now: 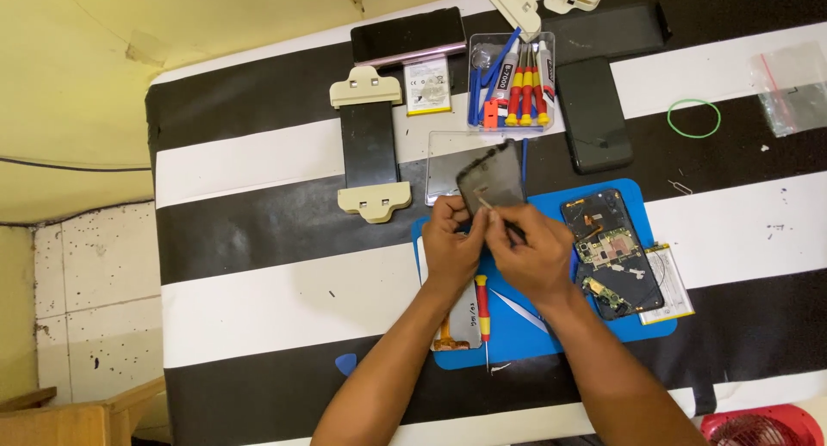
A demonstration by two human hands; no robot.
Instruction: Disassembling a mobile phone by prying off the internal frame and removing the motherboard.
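My left hand [450, 244] and my right hand [536, 250] meet above a blue work mat [551, 334] and together hold up a dark phone back panel [491, 181], tilted towards me. The right hand's fingers pinch a thin dark tool [513, 231] against the panel's lower edge. An opened phone [610, 250] with its circuit board showing lies on the mat just right of my right hand. A red-handled screwdriver [483, 312] lies on the mat below my hands.
The table has a black-and-white striped cover [258, 239]. On it lie a clear box of red screwdrivers [512, 84], two clamped phones [369, 145], a dark phone [593, 114], batteries [428, 86], a green rubber band [693, 118], a plastic bag [792, 89] and a blue pick [345, 364].
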